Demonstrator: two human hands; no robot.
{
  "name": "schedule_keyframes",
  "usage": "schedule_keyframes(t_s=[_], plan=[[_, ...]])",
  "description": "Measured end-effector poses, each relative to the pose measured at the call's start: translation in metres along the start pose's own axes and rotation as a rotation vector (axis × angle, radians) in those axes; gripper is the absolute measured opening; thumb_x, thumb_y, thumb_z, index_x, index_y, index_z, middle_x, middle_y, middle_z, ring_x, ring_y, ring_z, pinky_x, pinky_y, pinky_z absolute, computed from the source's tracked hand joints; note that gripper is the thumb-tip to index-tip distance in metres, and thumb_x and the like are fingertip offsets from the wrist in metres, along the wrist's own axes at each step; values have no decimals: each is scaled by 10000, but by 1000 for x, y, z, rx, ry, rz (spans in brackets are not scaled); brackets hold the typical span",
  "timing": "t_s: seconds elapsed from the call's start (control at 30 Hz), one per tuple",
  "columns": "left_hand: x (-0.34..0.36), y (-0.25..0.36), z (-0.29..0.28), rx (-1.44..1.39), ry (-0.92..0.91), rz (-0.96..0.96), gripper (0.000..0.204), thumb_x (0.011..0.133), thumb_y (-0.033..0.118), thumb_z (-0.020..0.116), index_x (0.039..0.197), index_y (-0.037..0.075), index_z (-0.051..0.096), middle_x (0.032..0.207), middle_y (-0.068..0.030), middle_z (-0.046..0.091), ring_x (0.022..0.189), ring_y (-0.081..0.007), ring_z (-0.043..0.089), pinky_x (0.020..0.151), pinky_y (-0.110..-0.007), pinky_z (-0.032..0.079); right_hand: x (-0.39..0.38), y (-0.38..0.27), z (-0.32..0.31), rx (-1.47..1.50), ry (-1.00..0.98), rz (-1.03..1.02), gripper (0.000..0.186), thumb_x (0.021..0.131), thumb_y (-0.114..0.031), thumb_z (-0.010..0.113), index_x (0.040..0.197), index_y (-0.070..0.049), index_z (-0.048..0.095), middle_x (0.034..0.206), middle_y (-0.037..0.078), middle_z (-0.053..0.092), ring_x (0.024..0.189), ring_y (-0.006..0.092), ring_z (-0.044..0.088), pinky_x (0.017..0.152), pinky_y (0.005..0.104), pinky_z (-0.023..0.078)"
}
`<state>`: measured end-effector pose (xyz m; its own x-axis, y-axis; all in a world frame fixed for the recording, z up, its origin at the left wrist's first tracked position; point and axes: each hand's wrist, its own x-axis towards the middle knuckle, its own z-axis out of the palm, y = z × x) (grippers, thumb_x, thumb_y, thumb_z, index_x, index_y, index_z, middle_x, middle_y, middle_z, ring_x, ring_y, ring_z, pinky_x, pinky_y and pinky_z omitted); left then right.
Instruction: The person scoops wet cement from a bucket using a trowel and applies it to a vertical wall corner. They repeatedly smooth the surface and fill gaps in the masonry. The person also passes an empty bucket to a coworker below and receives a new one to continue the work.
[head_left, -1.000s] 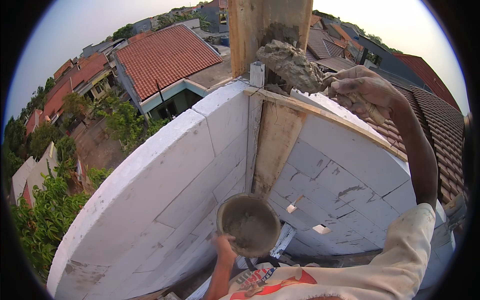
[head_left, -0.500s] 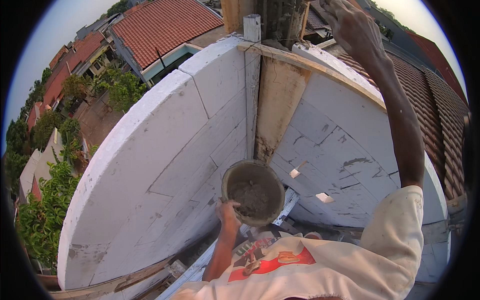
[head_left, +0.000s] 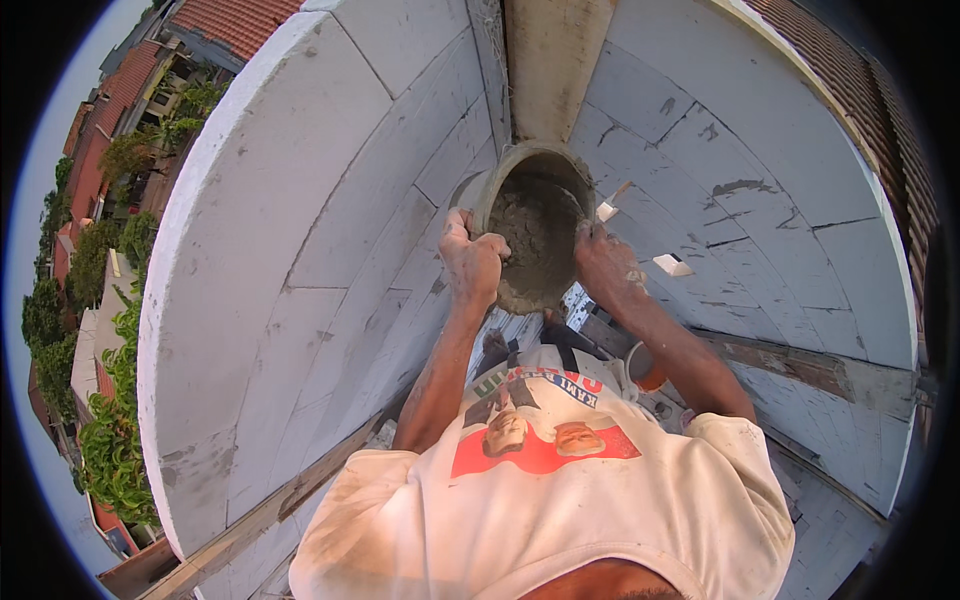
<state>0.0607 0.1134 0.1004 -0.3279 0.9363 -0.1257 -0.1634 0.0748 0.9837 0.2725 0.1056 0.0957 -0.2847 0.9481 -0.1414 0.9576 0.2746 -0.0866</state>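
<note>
your pale printed shirt [head_left: 560, 510] nearest, your left hand [head_left: 474, 262] clasping the left rim of the tilted bucket [head_left: 482, 192], your right hand [head_left: 607, 268] at its right rim, grip unclear, grey mortar [head_left: 535, 235] inside, pale block walls [head_left: 290, 210] behind, tiled roof [head_left: 235, 24] beyond

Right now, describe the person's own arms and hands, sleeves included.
The left hand and right hand are bare, without gloves; a pale smear marks the right wrist. Both forearms are uncovered below short, cream-coloured, smudged sleeves.
</note>
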Motion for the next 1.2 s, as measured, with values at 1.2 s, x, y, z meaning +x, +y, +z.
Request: schedule_keyframes(t_s=[1.2], plan=[[-2, 11, -17, -243, -200, 261, 307, 655, -87, 674, 932, -10, 566, 915, -53, 620, 811, -126, 588, 770, -278, 499, -31, -11, -37, 834, -264, 15, 336, 924, -227, 688, 1049, 86, 677, 866, 238, 693, 777, 333, 625, 761, 444, 485]])
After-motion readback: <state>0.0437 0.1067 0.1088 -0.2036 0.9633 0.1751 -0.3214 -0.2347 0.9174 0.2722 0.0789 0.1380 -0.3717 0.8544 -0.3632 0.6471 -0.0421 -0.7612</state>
